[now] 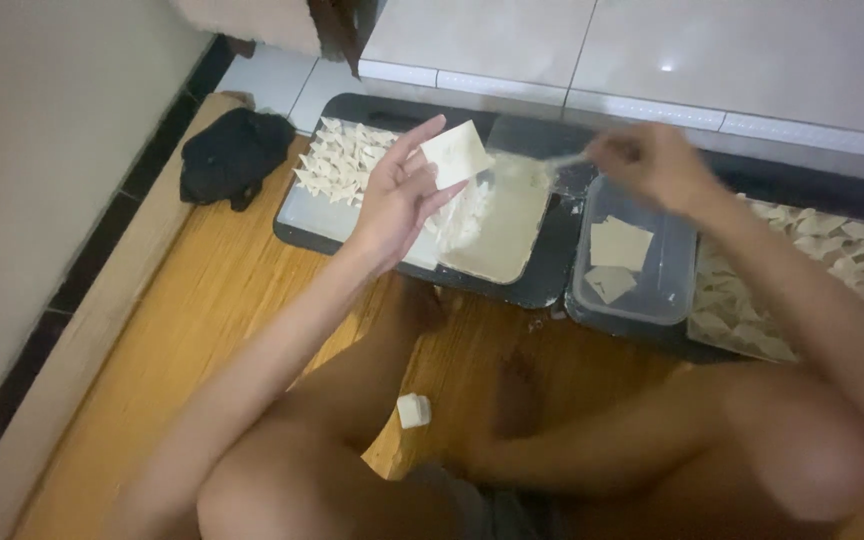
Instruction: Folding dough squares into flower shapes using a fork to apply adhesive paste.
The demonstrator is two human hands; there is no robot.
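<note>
Evidently thin and light, the square dough wrapper (459, 153) rests on the raised fingertips of the left hand (399, 200), which is half open, palm turned up, fingers spread under the sheet rather than clamped on it. It looks soft and limp, likely to fold or tear if pinched hard, so support from beneath near its middle, with a light thumb at one edge, seems the safest hold; a dusted surface would probably keep it from sticking.

Further right, the right hand (652, 165) is closed round a slim utensil (570, 159), blurred, its tip over the pale tray of filling (497, 225). Whether that tip is loaded cannot be told.

Below it sits a clear plastic tub (633, 262) with a few spare wrappers. Folded triangular pieces (342, 160) lie at the far left of the dark tray (552, 270), and more folded pieces (822, 265) are heaped at the right. A black cloth (232, 155) lies on the wooden floor (192, 330) at far left, and a small white cap-like thing (413, 410) lies near the person's legs.
</note>
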